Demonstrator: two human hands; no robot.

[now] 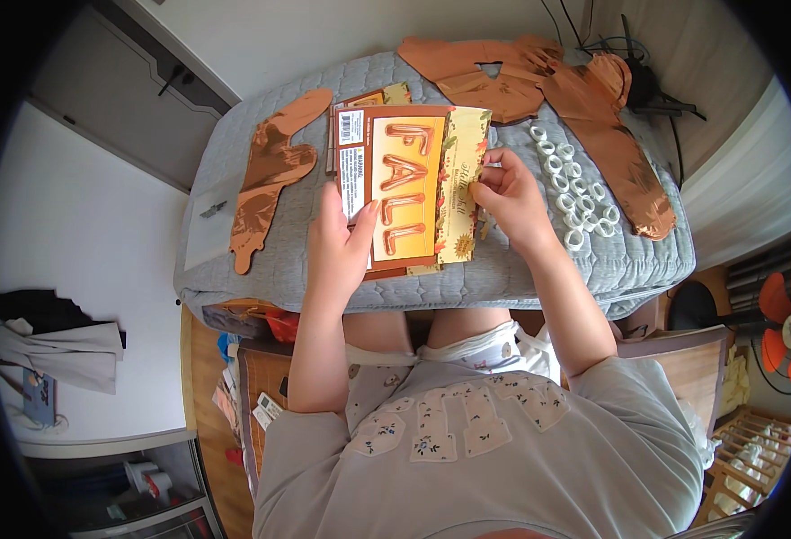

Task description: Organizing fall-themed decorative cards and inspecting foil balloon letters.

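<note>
My left hand [336, 250] grips the left edge of a brown and yellow balloon packaging card [409, 184], thumb on its front and the other fingers behind. The card's front carries pictures of shiny letter-shaped balloons and a leafy border strip on the right. At the card's right edge my right hand [512, 202] is closed, thumb and fingers pinching the cream strip. A similar card [397, 92] lies mostly hidden beneath it on the grey quilted mattress [351, 295]. Left of my hands rests a flat copper foil balloon [276, 166].
More flat copper foil balloons [607, 144] spread across the back right. Several small white rolls [575, 184] stand in rows beside them. A clear plastic sheet [208, 229] lies at the left. An orange-bladed fan [784, 328] stands at right, and a black device with cables [652, 85] sits behind.
</note>
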